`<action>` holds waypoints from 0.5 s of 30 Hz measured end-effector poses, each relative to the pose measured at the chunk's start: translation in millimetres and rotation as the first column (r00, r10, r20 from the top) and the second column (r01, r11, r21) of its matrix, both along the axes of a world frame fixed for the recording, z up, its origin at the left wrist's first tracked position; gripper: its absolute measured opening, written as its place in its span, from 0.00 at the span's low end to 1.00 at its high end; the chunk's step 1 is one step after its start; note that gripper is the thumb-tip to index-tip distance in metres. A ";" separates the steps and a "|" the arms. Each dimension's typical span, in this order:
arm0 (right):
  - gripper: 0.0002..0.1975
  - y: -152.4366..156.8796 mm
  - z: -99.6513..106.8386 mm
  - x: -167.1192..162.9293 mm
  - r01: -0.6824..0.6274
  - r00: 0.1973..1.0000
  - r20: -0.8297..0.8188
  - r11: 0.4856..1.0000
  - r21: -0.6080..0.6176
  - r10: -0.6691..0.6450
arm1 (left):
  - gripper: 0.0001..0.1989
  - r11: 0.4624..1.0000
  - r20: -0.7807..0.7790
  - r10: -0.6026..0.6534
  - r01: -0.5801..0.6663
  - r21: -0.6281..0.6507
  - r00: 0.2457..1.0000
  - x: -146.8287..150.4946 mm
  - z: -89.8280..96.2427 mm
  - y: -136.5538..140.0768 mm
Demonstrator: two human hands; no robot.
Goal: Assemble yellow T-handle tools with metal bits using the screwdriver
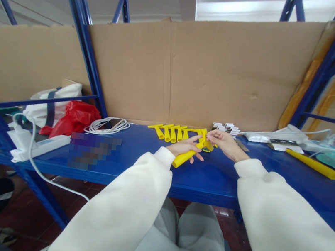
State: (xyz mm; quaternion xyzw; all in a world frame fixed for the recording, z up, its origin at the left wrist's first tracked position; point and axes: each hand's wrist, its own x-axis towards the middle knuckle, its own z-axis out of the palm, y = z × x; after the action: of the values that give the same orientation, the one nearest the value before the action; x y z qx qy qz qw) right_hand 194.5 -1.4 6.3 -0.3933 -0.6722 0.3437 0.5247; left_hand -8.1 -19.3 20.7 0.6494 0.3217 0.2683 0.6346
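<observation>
1. Yellow tube (184,159): it is held in the air over the blue tabletop (209,182), in front of the person, slanting from its wide near end at lower left up to its far end at upper right.
2. Left hand (181,146): its fingers are wrapped about the tube. The thumb side runs along the upper left of the tube, while other fingertips come out beneath it on the right, slightly spread. The wide near end juts out by the wrist.
3. Right hand (225,144): it comes in from the right with bent fingers, the fingertips gathered at the far end of the tube. I cannot tell whether they pinch it or only touch it.
4. Arms: both forearms, in cream sleeves (125,194), reach forward and angle inward, so that the hands meet near each other above the table. The left sleeve slants up to the right, the right one up to the left.
5. Around the hands: a row of yellow pieces (173,136) lies just beyond the left hand, before the cardboard panel (125,73). A cluster of small white-and-dark items (226,129) sits behind the right hand.
</observation>
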 end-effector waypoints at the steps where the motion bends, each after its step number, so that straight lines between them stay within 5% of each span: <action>1: 0.24 -0.4 0.2 -0.3 -0.002 1.000 -0.002 1.000 0.003 0.002 | 0.49 1.000 -0.001 -0.005 0.005 -0.002 1.000 0.0 -0.1 0.1; 15: 0.28 -0.1 0.3 -2.1 0.063 0.993 0.093 0.992 0.110 -0.073 | 0.49 1.000 0.003 -0.010 0.011 -0.018 1.000 0.3 -0.1 -0.4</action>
State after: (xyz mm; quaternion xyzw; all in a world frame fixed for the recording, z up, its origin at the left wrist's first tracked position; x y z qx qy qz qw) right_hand 192.4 -1.5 6.6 -0.4036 -0.7004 0.2697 0.5233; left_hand -7.8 -19.7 20.6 0.6449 0.3198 0.2629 0.6424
